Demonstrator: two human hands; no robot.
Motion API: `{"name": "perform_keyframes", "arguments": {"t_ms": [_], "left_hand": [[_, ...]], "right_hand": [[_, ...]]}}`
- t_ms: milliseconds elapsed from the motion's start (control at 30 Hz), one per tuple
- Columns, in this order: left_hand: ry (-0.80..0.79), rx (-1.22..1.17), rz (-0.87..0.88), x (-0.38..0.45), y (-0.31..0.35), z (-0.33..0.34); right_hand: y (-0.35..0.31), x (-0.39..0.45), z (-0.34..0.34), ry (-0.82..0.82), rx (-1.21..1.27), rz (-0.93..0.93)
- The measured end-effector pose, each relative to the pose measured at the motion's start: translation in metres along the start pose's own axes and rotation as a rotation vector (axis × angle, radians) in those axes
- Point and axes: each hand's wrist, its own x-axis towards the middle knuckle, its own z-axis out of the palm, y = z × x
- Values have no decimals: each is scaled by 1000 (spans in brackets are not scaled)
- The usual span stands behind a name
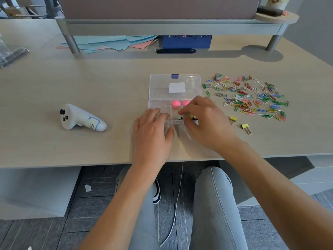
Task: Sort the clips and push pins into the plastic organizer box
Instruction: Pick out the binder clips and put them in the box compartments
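Note:
A clear plastic organizer box (158,103) lies open on the desk, its lid (191,82) folded back with a white label on it. Two pink push pins (176,104) sit in a rear compartment. My left hand (153,130) rests flat on the box's front left part. My right hand (203,120) hovers over the front right compartments, its fingers curled round small binder clips (192,117) that are partly hidden. A spread of coloured paper clips (252,98) lies right of the box, with two yellow binder clips (239,122) nearer the front.
A white handheld controller (81,119) lies on the desk (72,83) to the left. Coloured paper sheets (115,43) and a blue crate (186,41) sit under a raised shelf at the back. The desk's front edge runs just below my wrists.

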Motion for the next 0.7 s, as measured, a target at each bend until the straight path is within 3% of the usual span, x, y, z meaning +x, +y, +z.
{"name": "perform_keyframes", "arguments": {"t_ms": [300,700], "left_hand": [[-26,32,-17,-2,-1,1],[-27,69,-28,-2,-1,2]], "right_hand": [[-7,26,-14,-307,-141,-127],[-9,35,-24,-439,-129,-81]]}}
